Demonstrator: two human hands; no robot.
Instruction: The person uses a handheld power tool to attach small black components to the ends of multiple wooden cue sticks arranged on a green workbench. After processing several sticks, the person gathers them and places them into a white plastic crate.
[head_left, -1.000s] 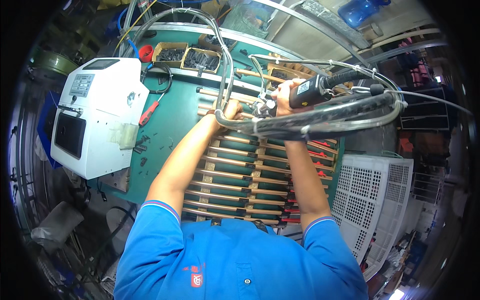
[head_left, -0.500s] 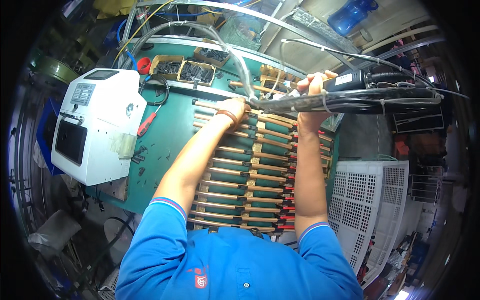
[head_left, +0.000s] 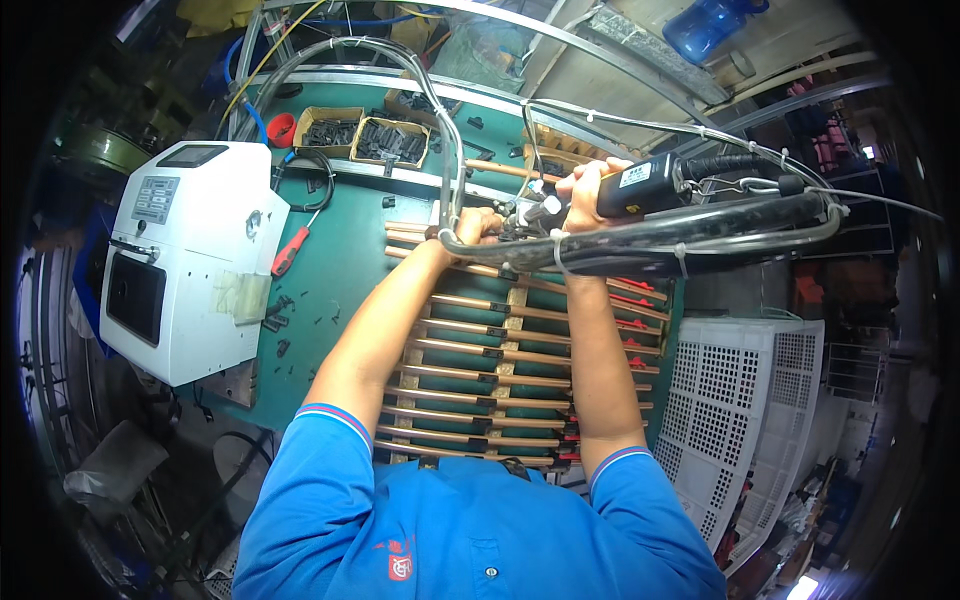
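My right hand is wrapped round a black power screwdriver, held nearly level with its head toward the left. Close to that head, my left hand has its fingers curled together at the far end of a row of copper-coloured tubes. What the left fingers grip is hidden by the hand and a hose. The tubes lie side by side across a rack, with black fittings near their middles and red and black parts at their right ends. A thick bundle of hoses hangs across my right wrist.
On the left of the green table stands a white machine, with a red-handled screwdriver beside it. Boxes of black parts and a red cup are at the back. White perforated crates stand to the right.
The power screwdriver has moved left and slightly nearer in my right hand, bringing its head close to my left hand. The hose bundle has swung left and lower with it.
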